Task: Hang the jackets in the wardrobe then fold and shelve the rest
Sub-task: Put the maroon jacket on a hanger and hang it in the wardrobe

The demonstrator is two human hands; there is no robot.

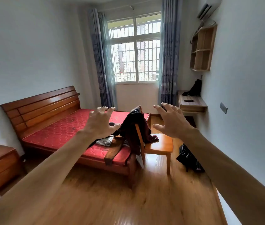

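A dark maroon jacket (133,127) hangs over the back of a wooden chair (159,146) beside the bed. More clothes lie on the red mattress (60,132) near its foot: a brown garment (113,150) drooping over the edge and a grey-white one (104,141). Both my arms are stretched out in front of me, well short of the clothes. My left hand (100,122) and my right hand (171,121) have their fingers spread and hold nothing. No wardrobe is in view.
A wooden bedside cabinet (0,164) stands at the lower left. A black bag (188,158) lies on the floor by the right wall. A wall desk (191,103) carries a dark bag, with a wall shelf (201,49) above. The window (135,49) is straight ahead.
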